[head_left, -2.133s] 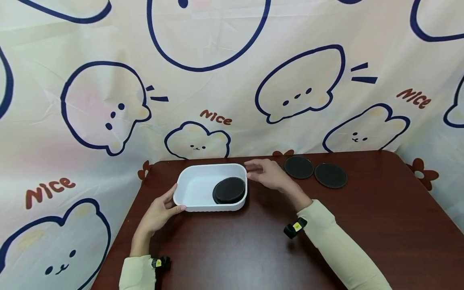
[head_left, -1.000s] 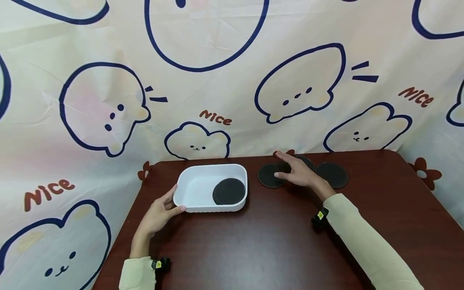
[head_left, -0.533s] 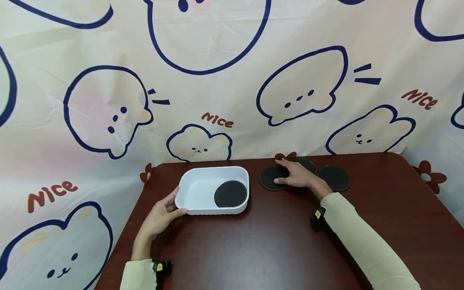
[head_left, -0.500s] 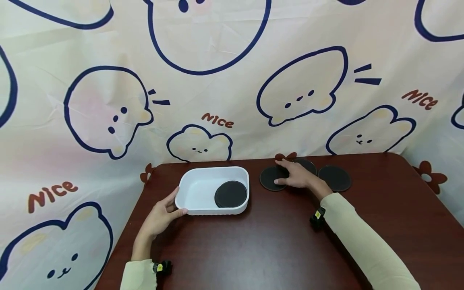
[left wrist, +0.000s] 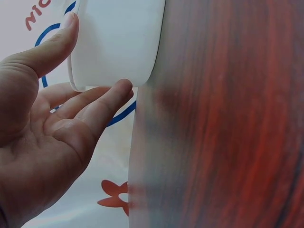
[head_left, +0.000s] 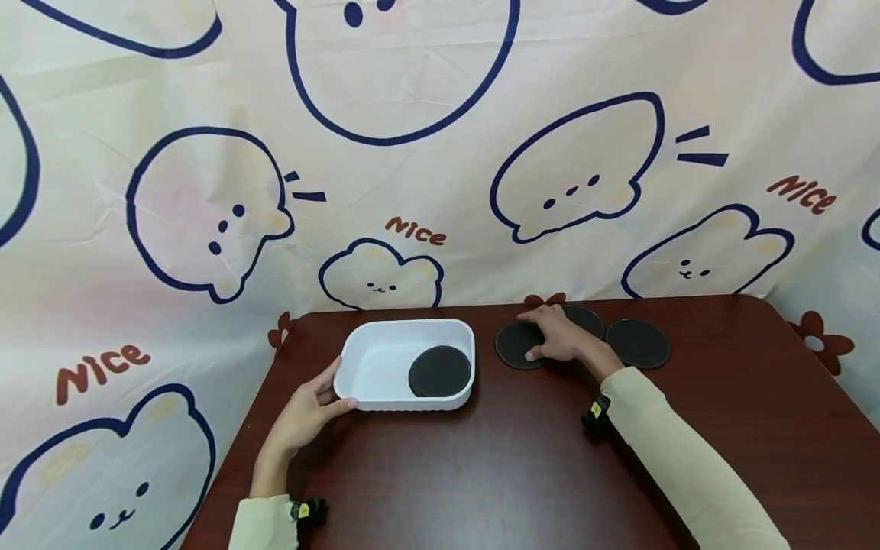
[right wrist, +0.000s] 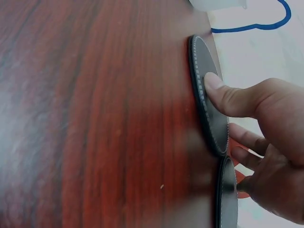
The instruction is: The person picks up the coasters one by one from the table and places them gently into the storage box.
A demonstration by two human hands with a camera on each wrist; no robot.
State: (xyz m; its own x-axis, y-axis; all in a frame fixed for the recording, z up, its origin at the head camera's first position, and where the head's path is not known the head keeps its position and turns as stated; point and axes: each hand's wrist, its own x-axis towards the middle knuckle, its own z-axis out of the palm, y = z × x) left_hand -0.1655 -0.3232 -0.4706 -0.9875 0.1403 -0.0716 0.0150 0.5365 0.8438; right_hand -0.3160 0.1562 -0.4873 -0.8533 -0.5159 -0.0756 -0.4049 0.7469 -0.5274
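Observation:
In the head view, my left hand [head_left: 302,414] grips the left end of a white plastic box [head_left: 406,404], thumb at the near corner. The left wrist view shows its thumb along the rim and its fingers against the end wall. A round black coaster [head_left: 440,373] lies inside at the right end; whether others lie beneath it I cannot tell. Right of the box, my right hand [head_left: 562,338] holds another stitched coaster [head_left: 510,347] that lies on the table. Its thumb rests on the top face [right wrist: 213,102], and the fingers meet the far edge.
Two more coasters, one [head_left: 586,319] partly hidden behind the right hand and one [head_left: 638,344] to its right, lie near the back edge of the brown table [head_left: 440,473]. A patterned cloth [head_left: 385,183] hangs behind.
The right hand has gone from the box's right end to the coaster on the table, and its fingers have drawn in. The coaster in the box has settled flat. The left hand keeps its grip.

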